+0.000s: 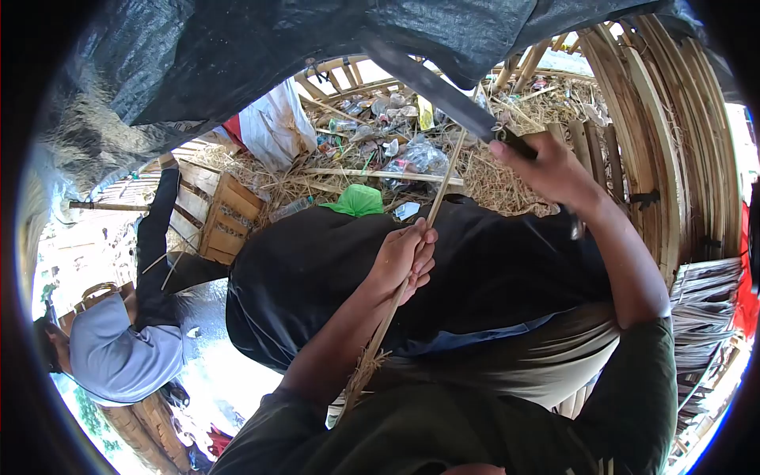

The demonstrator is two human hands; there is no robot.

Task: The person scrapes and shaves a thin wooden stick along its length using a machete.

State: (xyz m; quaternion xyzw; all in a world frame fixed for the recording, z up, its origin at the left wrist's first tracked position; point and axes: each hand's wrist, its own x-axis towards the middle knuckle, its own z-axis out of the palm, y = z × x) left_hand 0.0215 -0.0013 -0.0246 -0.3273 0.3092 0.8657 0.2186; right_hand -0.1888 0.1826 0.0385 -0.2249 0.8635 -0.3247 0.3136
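My left hand [404, 261] is closed around a thin bamboo stick [383, 328], held at a slant above my lap. The stick's upper end reaches toward the blade, and frayed fibres hang off its lower part near my forearm. In my right hand [554, 170] is a machete [435, 91], gripped by its dark handle. Its long grey blade points up and to the left, just above the stick's upper tip; whether the two touch I cannot tell. Dark cloth [507, 261] covers my legs beneath both hands.
A dark tarp [261, 39] hangs low overhead. Bundled bamboo strips [665, 134] stand at the right, above stacked thin strips [701, 309]. Litter and plastic [423, 158] lie on straw ahead, beside a green bag [358, 200]. Another person [127, 348] sits at the left near a wooden crate [229, 218].
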